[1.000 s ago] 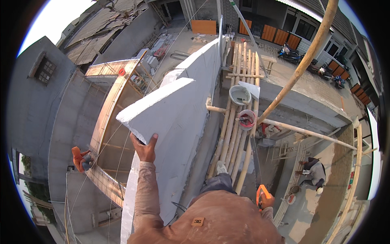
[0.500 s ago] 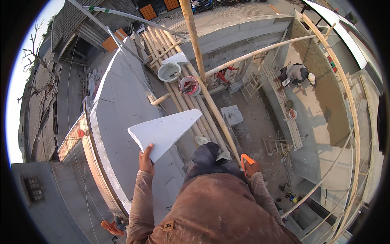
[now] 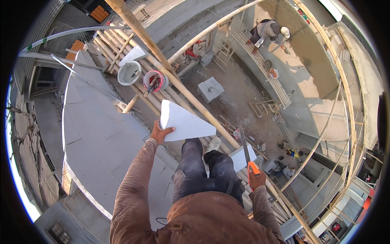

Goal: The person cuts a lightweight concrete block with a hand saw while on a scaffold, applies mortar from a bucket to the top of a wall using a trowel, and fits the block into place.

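Note:
My left hand (image 3: 161, 132) grips a white, roughly triangular piece of lightweight block (image 3: 187, 123) by its left edge, thumb on top. The piece is held over the bamboo scaffold in front of my legs, its narrow end toward the right. Out to the right, my right hand (image 3: 257, 179) is closed around the orange handle of a hand saw (image 3: 244, 144). The saw's long blade points up and away, apart from the block piece. Beside my right leg lies another white block piece (image 3: 242, 157) on the bamboo.
A light block wall (image 3: 101, 130) runs along the left. On the bamboo poles (image 3: 178, 97) ahead stand a grey mortar bucket (image 3: 129, 73) and a red-and-white bucket (image 3: 157, 81) with tools. Right of the scaffold is a drop to the floor, where a co-worker (image 3: 270, 31) works by a wall.
The block piece has turned in my left hand, its point now toward the right. My right hand has swung the saw outward, so its blade shows. The whole view has shifted.

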### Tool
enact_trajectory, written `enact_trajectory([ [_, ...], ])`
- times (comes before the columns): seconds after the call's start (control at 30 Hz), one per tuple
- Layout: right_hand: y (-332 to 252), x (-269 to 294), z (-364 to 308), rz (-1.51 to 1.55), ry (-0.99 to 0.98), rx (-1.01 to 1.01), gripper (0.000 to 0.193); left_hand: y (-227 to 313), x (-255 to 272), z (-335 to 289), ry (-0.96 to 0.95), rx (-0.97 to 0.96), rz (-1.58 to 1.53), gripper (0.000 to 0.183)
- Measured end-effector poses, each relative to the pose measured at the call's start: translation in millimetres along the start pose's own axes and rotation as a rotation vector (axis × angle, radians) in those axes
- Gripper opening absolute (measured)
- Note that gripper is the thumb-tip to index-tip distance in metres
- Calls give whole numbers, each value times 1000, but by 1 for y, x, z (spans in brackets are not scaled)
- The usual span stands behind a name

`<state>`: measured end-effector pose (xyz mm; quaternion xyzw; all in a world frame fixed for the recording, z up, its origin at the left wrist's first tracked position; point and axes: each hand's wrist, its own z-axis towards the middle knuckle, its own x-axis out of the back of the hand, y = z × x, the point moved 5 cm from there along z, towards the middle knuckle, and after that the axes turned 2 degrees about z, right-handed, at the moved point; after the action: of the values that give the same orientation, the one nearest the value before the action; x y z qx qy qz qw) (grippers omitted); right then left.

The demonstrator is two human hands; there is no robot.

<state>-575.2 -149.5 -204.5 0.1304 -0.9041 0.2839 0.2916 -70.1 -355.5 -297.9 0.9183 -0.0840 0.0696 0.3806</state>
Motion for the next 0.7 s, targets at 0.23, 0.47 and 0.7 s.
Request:
enact_trajectory([
  [0.23, -44, -68, 21, 312, -8, -42, 20, -24, -36, 180, -210, -86, 76, 105],
  [0.47, -68, -139, 74, 155, 77, 262, 17, -91, -73, 320, -274, -21, -31, 97],
  [0.7, -35, -206, 165, 95, 76, 295, 23, -171, -103, 422, -342, -11, -9, 95],
])
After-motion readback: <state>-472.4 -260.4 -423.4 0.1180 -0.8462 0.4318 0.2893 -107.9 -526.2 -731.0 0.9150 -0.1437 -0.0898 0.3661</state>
